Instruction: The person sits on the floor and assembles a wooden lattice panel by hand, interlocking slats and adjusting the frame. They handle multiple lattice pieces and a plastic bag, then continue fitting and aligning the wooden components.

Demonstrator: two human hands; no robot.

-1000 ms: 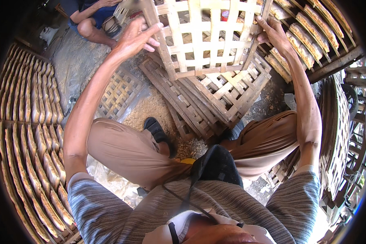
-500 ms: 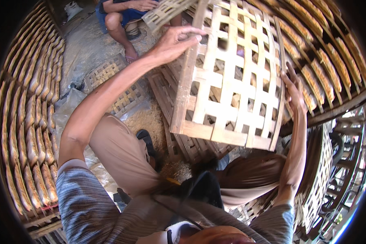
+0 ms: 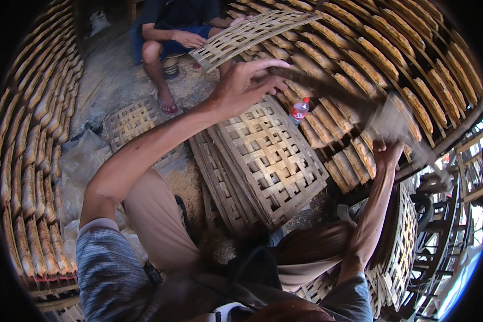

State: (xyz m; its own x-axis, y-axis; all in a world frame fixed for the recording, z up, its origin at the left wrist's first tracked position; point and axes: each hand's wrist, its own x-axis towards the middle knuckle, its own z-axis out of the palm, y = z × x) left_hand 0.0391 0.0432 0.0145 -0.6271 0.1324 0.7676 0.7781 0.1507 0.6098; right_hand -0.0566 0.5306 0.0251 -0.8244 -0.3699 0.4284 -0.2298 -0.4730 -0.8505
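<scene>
I hold a woven bamboo lattice tray (image 3: 359, 104) between both hands; it is streaked by motion blur and seen almost edge-on, tilted down toward the right. My left hand (image 3: 247, 80) grips its upper left end, and my right hand (image 3: 387, 153) grips its lower right end. Below my hands, on the ground in front of my knees, lies a stack of similar lattice trays (image 3: 268, 161).
Another person (image 3: 169, 32) sits at the top with a woven tray (image 3: 247, 35) in hand. A small bottle (image 3: 299, 110) stands by the stack. A single tray (image 3: 131, 121) lies on the floor. Racks of brown pieces curve along the left (image 3: 32, 161) and the right (image 3: 413, 70).
The tray faced me upright between my hands; it has swung to the right and turned edge-on. My right hand dropped lower and farther right.
</scene>
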